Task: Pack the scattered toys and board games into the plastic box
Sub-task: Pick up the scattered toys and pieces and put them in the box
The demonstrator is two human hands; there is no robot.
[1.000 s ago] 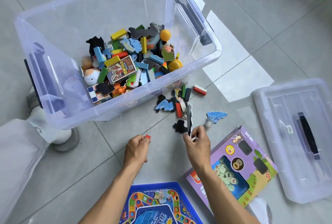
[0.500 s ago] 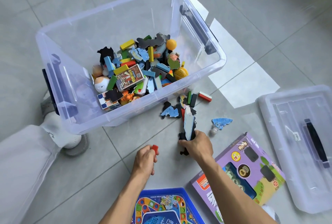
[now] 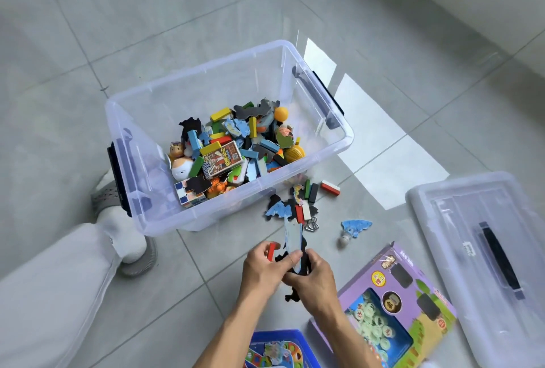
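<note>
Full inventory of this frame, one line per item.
plastic box: one, clear, centre floor, holding mixed toys
lid: one, clear, dark handle, right floor
purple game box: one, lower right floor
blue game board: one, bottom edge
loose pieces: several, mixed colours, floor before the box
blue shark piece: one, floor
left hand: holds red block
right hand: holds flat puzzle pieces
</note>
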